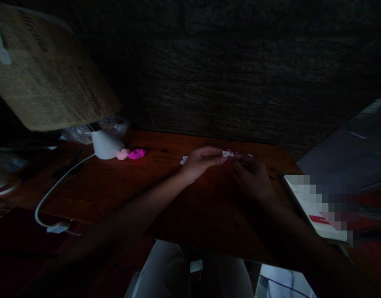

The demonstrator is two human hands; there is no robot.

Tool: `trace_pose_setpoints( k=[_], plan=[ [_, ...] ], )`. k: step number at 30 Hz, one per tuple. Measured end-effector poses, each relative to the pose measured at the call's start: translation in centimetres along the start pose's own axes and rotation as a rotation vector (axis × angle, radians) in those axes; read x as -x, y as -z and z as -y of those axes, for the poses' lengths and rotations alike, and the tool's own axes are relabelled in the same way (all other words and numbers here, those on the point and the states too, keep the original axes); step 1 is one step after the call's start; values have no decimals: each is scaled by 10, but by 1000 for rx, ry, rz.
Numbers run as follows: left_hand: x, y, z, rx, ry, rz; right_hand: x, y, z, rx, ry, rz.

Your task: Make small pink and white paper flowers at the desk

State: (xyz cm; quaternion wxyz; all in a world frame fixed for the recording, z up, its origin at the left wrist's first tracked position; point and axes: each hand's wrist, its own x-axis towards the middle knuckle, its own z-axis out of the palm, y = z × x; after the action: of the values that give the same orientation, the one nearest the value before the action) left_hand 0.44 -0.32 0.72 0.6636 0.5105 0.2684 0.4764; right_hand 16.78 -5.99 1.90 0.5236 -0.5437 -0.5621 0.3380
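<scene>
My left hand (pixel 202 162) reaches over the wooden table with thumb and fingers pinched on a small white-and-pink ruffled piece (pixel 227 154). Close by on the right, my right hand (pixel 255 173) is closed, its fingertips beside that piece. A thin, pale, needle-like tool (pixel 244 163) shows between those fingers, though dim light hides most of it. Behind my left wrist lies a small white scrap (pixel 184 159). Farther left, a pale pink lump (pixel 122 154) and a bright magenta lump (pixel 137 154) sit side by side; I cannot tell their material.
A lamp with a white base (pixel 106 145) and printed-paper shade (pixel 60 70) stands left, its white cable (pixel 50 189) looping over the table edge. Dark scissors (pixel 68 166) lie near it. Clear plastic (pixel 77 134) is behind. At right is a white, red-marked box-like object (pixel 314 217).
</scene>
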Motion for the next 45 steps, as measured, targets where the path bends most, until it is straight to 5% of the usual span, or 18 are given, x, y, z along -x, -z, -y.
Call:
trace_pose_setpoints(
  k=[25,45],
  plan=[
    [1,1,2,-89,-101,-32,6,1,-3,300,249,3],
    [2,-1,0,-96,-112,-9,3,0,-7,128,226,-44]
  ],
)
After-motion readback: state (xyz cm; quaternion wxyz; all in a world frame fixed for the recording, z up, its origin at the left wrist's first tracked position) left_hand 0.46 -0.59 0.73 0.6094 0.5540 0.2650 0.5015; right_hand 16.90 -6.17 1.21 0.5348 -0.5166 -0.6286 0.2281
